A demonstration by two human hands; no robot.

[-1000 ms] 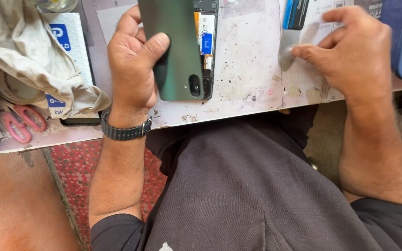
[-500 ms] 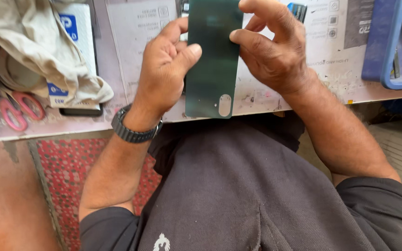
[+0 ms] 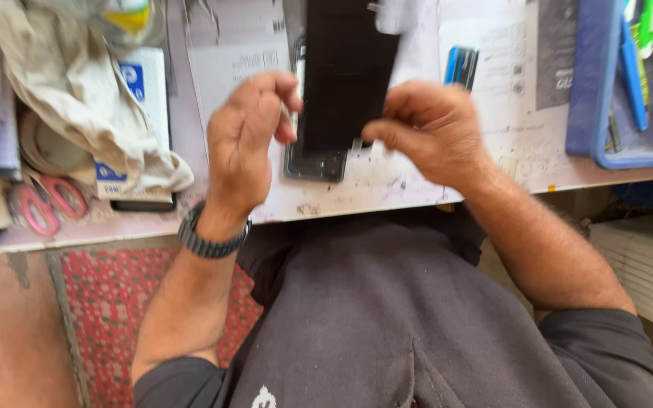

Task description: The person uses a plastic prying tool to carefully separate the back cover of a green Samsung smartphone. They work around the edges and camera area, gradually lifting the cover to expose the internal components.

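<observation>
Just above the workbench I hold a flat dark rectangular panel (image 3: 345, 75), about the size of a phone's back cover. My left hand (image 3: 247, 143), with a dark watch on its wrist, pinches the panel's left edge. My right hand (image 3: 432, 136) grips its lower right corner between thumb and fingers. Under the panel, a phone body (image 3: 313, 162) with a dark frame lies flat on the white paper; only its lower end shows. The picture is blurred by motion.
Crumpled beige cloth (image 3: 77, 98) and a white box with a blue label (image 3: 139, 87) lie at the left, with pink-handled scissors (image 3: 39, 204) near the bench edge. A blue tray (image 3: 595, 98) of tools stands at the right, and a small blue tool (image 3: 460, 68) lies beside the panel. A red patterned mat (image 3: 107, 317) covers the floor.
A second ago my left hand alone held the green-backed phone. My right hand then joined it. Now the panel is lifted with its dark side up, and the phone body lies on the bench.
</observation>
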